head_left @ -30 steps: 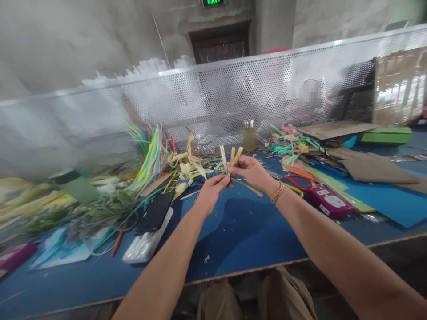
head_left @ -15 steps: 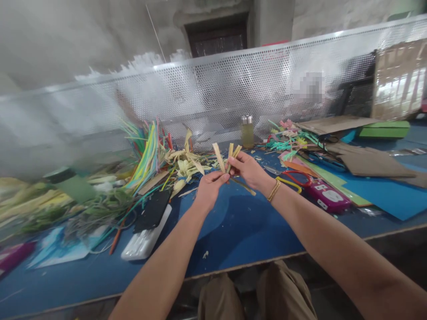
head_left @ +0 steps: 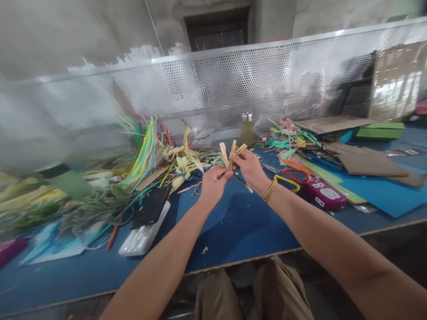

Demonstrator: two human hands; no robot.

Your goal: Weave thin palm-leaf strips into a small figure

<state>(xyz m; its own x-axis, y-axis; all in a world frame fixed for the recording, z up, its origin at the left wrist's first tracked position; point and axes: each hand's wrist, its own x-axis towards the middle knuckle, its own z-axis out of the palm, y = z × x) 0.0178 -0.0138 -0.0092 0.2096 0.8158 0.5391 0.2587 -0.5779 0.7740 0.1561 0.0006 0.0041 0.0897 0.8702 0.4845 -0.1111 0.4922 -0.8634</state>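
A blue worktop (head_left: 233, 231) is stretching across the view, and one perforated metal screen (head_left: 267, 80) is standing along its far edge. One heap of coloured strips (head_left: 147, 151) is lying left of the hands, and brown cardboard sheets (head_left: 367, 162) are lying far to the right. One purple device (head_left: 325, 195) is resting near the right wrist, beside two scissor handle loops (head_left: 288, 178), one red and one yellow. One small bottle (head_left: 247, 129) is standing behind the hands. The left hand (head_left: 213, 184) and right hand (head_left: 249, 168) are meeting above the worktop, both pinching a bundle of pale leaf strips (head_left: 230, 153). Three strip ends are fanning upward above the fingers, and one thin end is poking down to the right.
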